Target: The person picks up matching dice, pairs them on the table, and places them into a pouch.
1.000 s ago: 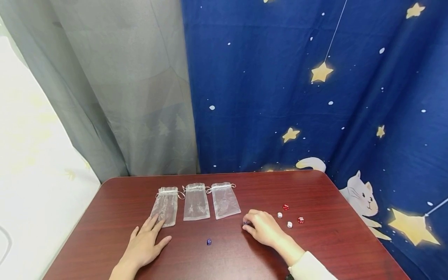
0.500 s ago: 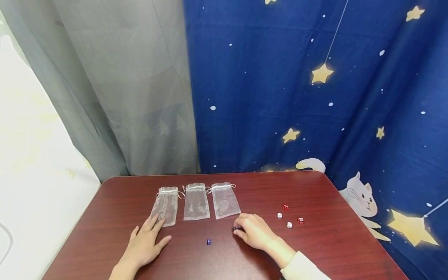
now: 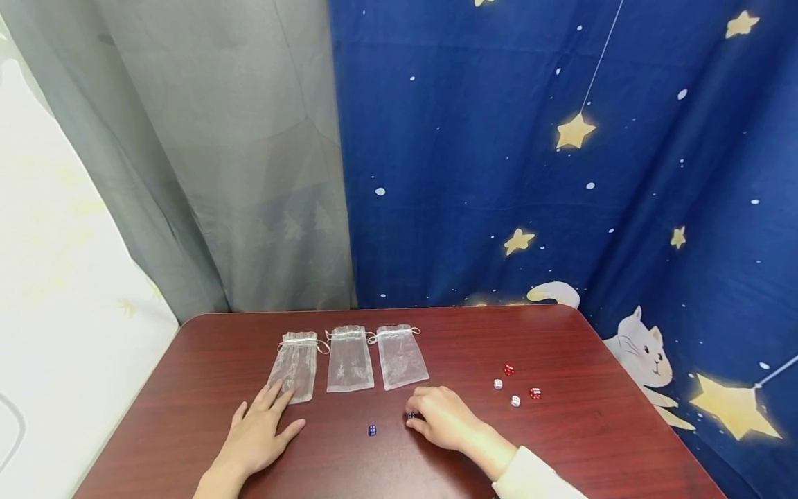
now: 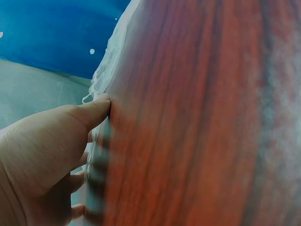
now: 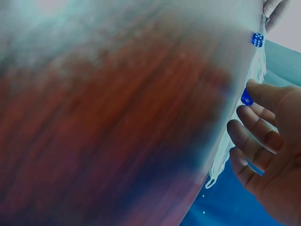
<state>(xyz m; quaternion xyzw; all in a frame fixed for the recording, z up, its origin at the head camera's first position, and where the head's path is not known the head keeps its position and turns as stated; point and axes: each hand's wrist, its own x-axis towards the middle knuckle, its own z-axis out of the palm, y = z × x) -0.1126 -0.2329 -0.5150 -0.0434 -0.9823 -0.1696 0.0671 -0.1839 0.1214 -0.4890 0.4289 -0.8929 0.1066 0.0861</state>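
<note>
My right hand (image 3: 444, 418) pinches a blue die (image 5: 247, 97) between thumb and fingers, low over the table. A second blue die (image 3: 372, 430) lies on the tabletop to its left, between my two hands. My left hand (image 3: 254, 433) lies flat with fingers spread, its fingertips on the lower end of the leftmost sheer white drawstring bag (image 3: 297, 364). Beside that bag lie a middle drawstring bag (image 3: 350, 360) and a right drawstring bag (image 3: 402, 358), all flat with their drawstrings at the far end.
Right of my right hand lie two white dice, a farther one (image 3: 498, 384) and a nearer one (image 3: 515, 400), and two red dice, one far (image 3: 509, 369) and one at the right (image 3: 535, 393). The brown table (image 3: 598, 443) ends at a curtain (image 3: 461, 173).
My right hand has moved left and toward me with the blue die in its fingers, closer to the other blue die. The left hand has stayed in place.
</note>
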